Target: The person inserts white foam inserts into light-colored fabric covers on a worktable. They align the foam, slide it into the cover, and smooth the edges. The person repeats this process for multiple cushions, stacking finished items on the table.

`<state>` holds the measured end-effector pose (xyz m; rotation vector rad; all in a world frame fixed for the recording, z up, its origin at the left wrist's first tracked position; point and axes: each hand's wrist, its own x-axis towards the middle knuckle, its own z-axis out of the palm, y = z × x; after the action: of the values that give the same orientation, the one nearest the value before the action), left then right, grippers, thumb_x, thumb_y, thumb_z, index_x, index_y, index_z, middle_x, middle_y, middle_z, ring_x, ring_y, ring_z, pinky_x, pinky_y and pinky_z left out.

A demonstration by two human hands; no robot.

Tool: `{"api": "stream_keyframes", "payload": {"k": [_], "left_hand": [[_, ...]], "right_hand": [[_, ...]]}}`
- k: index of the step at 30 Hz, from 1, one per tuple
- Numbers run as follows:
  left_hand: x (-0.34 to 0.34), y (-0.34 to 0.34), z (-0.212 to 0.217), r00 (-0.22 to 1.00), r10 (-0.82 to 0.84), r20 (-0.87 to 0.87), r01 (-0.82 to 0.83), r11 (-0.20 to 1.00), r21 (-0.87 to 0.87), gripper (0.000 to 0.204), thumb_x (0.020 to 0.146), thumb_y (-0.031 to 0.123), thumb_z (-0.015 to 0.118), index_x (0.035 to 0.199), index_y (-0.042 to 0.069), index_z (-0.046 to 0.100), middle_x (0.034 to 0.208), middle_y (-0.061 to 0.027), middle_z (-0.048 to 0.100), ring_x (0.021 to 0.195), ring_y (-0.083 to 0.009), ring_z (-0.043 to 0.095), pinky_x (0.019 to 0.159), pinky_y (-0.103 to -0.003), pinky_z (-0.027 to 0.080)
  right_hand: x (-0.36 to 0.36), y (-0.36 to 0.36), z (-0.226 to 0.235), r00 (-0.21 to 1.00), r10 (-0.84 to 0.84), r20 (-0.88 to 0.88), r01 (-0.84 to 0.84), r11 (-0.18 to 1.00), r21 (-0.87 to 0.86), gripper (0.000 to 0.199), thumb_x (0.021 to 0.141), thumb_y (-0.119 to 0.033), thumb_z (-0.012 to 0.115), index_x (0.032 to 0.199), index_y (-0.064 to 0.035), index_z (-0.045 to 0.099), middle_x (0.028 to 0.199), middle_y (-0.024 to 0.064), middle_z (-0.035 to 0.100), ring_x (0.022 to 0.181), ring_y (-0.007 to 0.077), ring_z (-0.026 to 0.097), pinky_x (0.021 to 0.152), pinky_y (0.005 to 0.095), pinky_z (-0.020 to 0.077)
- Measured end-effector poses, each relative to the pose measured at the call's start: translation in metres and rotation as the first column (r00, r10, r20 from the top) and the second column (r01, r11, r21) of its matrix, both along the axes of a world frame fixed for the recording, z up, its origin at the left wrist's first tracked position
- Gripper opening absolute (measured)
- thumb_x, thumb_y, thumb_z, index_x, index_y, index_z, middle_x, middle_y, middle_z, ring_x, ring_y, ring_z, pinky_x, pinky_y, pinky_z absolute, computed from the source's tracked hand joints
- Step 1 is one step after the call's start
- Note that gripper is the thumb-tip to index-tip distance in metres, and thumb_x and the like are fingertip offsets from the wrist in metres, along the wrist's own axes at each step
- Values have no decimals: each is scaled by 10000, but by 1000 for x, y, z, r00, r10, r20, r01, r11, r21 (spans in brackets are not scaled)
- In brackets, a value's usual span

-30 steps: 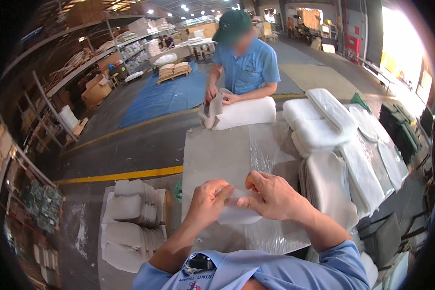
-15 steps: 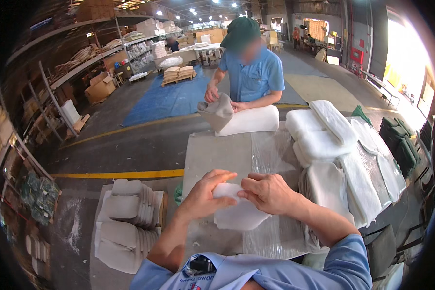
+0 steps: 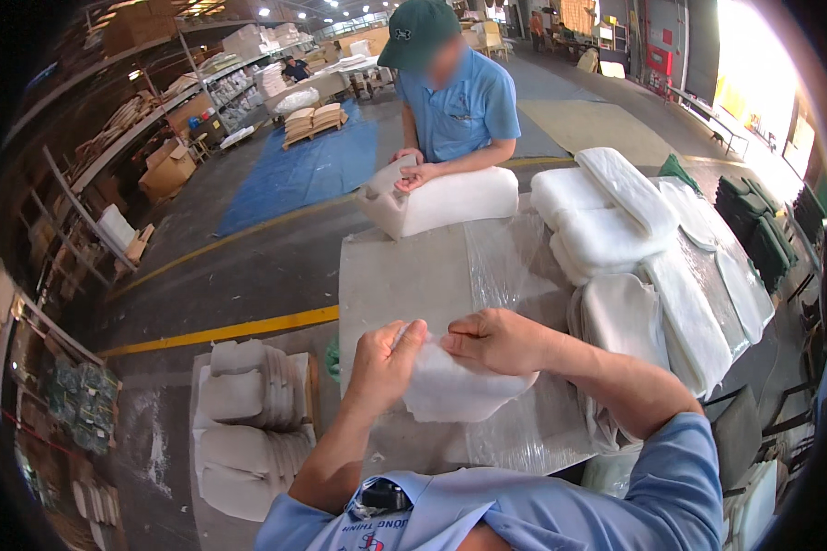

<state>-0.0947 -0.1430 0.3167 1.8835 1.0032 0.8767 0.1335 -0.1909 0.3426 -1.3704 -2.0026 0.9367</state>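
Observation:
In front of me hangs a soft white piece of padding [image 3: 469, 393], its far edge bunched up between my fingers. My left hand [image 3: 389, 360] is closed on the edge at its left, thumb pressed against the fingers. Close beside it, my right hand [image 3: 498, 340] pinches the same edge from the right. The padding's lower part lies over the table [image 3: 390, 266], which has a grey-beige top partly covered by clear plastic film. Whether the padding touches the tabletop I cannot tell.
Across the table a person [image 3: 459, 96] in a green cap handles a white cushion [image 3: 459, 197] with a beige cover partly on it. White padding rolls [image 3: 606, 211] and grey fabric pieces [image 3: 620, 321] lie at right. Stacked beige cushions [image 3: 248, 395] stand on a pallet at left.
My left hand has gone from spread fingers to a grip on the padding's edge. Across the table, the person's hands have moved lower on the cushion cover. The whole view has shifted slightly.

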Motion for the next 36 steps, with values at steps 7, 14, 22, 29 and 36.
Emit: {"api": "stream_keyframes", "payload": {"k": [7,14,22,29,36], "left_hand": [[-7,23,-3,995,-78,70,88,984,-153,382,1103,345,584,1064,9,761,771,-9,658,704,-76,557,637,-300,466],[-4,39,-4,938,166,304,-159,986,-48,369,1149,339,519,1302,50,691,890,-6,657,843,-97,595,790,-279,474],[-34,-56,-33,955,294,-33,-176,656,734,400,1134,249,463,1378,-23,627,1390,-180,649,1374,-380,553,1189,-515,397],[-18,-42,-20,958,231,-170,-87,799,595,420,1083,182,520,1443,-6,629,1569,-190,553,1529,-456,407,1274,-590,233],[-20,-29,1,933,183,-311,48,791,610,336,1054,130,490,1210,-13,750,1318,-165,718,1503,-450,447,1281,-608,219]], "right_hand": [[-9,19,-2,982,38,-187,-128,859,-496,462,1115,-429,570,1205,-14,750,992,101,761,874,200,703,797,402,575],[-20,20,-19,914,-102,-392,-145,822,-551,494,1110,-463,577,1236,-20,756,966,81,750,823,165,682,757,359,569],[-24,6,-34,910,-168,-380,-29,888,-459,515,1109,-472,578,1231,-10,769,944,85,754,790,149,658,735,352,553],[-44,7,-43,783,-228,-579,-129,851,-510,490,1140,-408,540,1226,26,749,924,74,728,737,128,622,680,344,527],[-61,14,-65,712,-206,-672,-229,836,-499,505,1144,-458,517,1042,-15,737,723,-20,551,619,89,495,550,297,425]]}}
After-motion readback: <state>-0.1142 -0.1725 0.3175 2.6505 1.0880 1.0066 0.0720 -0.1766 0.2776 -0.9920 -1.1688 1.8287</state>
